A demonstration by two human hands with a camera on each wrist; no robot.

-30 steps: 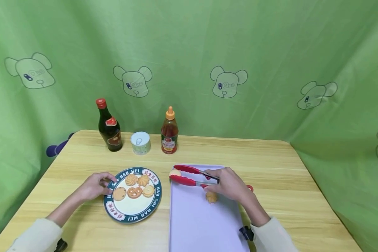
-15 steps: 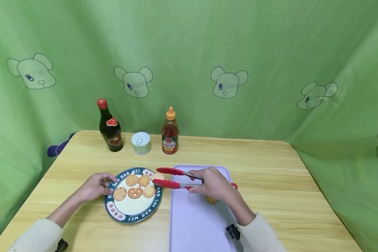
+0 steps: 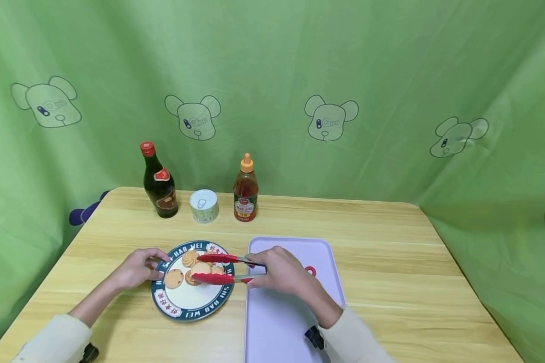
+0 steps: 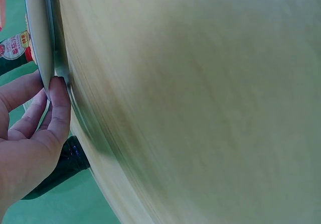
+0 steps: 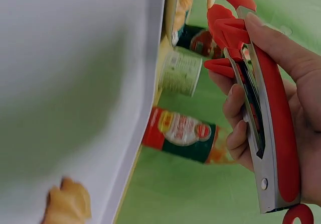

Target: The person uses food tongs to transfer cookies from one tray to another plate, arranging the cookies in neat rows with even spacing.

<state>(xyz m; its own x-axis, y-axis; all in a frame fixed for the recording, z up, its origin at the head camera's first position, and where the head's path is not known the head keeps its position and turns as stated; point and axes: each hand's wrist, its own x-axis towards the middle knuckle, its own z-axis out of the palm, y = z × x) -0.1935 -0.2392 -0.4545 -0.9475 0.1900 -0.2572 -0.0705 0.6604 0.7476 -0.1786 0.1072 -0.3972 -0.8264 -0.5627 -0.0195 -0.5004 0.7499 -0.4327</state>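
My left hand (image 3: 138,269) pinches the left rim of a round plate (image 3: 188,301) with a dark green border, thumb above and fingers beneath in the left wrist view. Several cookies lie on it, including a speckled round cookie (image 3: 173,278) and a swirled cookie (image 3: 190,258). My right hand (image 3: 281,269) grips red-tipped metal tongs (image 3: 214,279). Between the tong tips is a pale round cookie (image 3: 201,268), held over the plate; it and the tongs partly cover the pretzel-shaped cookie and others.
A lilac tray (image 3: 277,322) lies right of the plate. One golden cookie (image 5: 67,204) on it shows in the right wrist view. Behind stand a dark red-capped bottle (image 3: 160,184), a tin can (image 3: 204,206) and an orange-capped sauce bottle (image 3: 246,194).
My right hand has moved left, carrying the pale cookie in the tongs from the tray's far left corner to over the plate. The left hand stays at the plate's rim.
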